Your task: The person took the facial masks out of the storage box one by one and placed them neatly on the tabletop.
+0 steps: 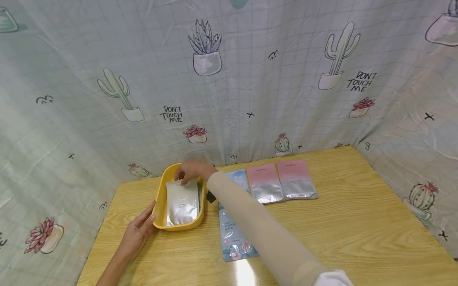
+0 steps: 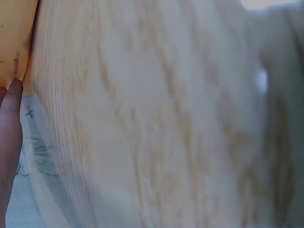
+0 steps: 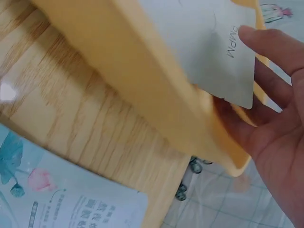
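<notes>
The right hand [image 1: 193,171] has its grip on the far end of a silver-white packet [image 1: 182,206], thumb on the printed face and fingers behind. The packet lies inside the yellow bin [image 1: 182,227]; a green edge [image 1: 200,198] shows beside it, against the bin's right wall. Such slick foil probably handles best with a flat thumb and even pressure, its corners kept clear of the bin's walls. The left hand [image 1: 138,228] grips nothing, fingers resting outside the bin's left wall by its near corner; a light, steady push there should stop the bin sliding without tipping it. Right of the bin, 2 blue packets [image 1: 232,236] lie on the table [image 1: 343,222]; farther right of it are 2 pink packets [image 1: 265,183], best left undisturbed by the forearm.
</notes>
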`<state>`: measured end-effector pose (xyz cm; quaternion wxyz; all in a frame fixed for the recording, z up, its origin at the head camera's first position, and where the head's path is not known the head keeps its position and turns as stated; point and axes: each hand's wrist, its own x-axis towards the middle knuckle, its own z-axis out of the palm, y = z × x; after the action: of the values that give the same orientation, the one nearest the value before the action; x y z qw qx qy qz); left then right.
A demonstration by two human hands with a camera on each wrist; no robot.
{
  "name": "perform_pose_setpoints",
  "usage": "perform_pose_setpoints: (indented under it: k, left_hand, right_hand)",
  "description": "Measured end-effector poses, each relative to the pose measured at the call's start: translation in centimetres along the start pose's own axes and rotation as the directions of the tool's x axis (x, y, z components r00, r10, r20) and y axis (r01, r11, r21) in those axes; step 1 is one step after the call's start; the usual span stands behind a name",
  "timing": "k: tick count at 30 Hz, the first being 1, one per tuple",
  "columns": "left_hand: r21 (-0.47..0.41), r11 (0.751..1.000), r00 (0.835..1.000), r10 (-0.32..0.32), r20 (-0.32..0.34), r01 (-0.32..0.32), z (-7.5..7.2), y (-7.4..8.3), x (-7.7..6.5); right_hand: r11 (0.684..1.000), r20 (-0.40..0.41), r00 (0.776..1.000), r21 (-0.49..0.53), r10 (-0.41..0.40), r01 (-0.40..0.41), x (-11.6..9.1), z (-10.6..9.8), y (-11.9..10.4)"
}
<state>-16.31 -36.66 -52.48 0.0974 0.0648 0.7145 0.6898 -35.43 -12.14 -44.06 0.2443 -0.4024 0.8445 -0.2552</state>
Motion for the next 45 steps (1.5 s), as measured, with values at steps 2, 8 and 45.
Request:
perform_pose_setpoints:
  k: [2, 8, 45]
  left_hand:
    - [-0.002, 1.000, 1.000, 0.000, 0.001, 0.000, 0.1, -0.1, 0.0]
    - [0.007, 1.000, 1.000, -0.009, -0.007, 0.009, 0.2, 0.0, 0.1]
    - [0.009, 1.000, 1.000, -0.003, -0.004, 0.003, 0.2, 0.1, -0.3]
  right_hand:
    - [0.998, 0.026, 1.000, 0.068, 0.005, -0.007, -0.3, -0.1, -0.1]
    - [0.953, 0.087, 0.996, 0.299, 0.022, -0.047, -1.5, -0.3, -0.7]
    - [0.566, -0.224, 0.947, 0.823, 0.231, 0.056, -5.3, 5.6, -1.8]
